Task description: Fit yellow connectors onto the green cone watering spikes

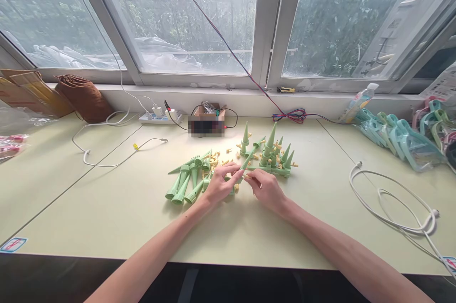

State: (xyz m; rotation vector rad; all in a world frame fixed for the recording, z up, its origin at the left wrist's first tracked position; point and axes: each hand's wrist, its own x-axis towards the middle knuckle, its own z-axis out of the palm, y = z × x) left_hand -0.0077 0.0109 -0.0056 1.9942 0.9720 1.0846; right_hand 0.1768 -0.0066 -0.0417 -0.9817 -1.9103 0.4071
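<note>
My left hand (223,183) is closed around a green plant watering spike (247,160), its pointed end slanting up and away to the right. Close beside it, my right hand (266,190) pinches a small yellow valve (246,176) against the spike's side; the fingers partly hide the contact. Loose green spikes (182,184) lie in a pile left of my left hand. Small yellow valves (214,159) are scattered behind that hand. Beyond my right hand, several spikes with yellow valves fitted (270,147) stand upright or lie together.
At the back are a power strip (160,117), a small box (206,122) and a coiled cable (290,115). White cables lie left (107,165) and right (392,222). A bottle (358,102) and bagged teal plastic items (402,137) stand back right, a brown pouch (82,99) back left.
</note>
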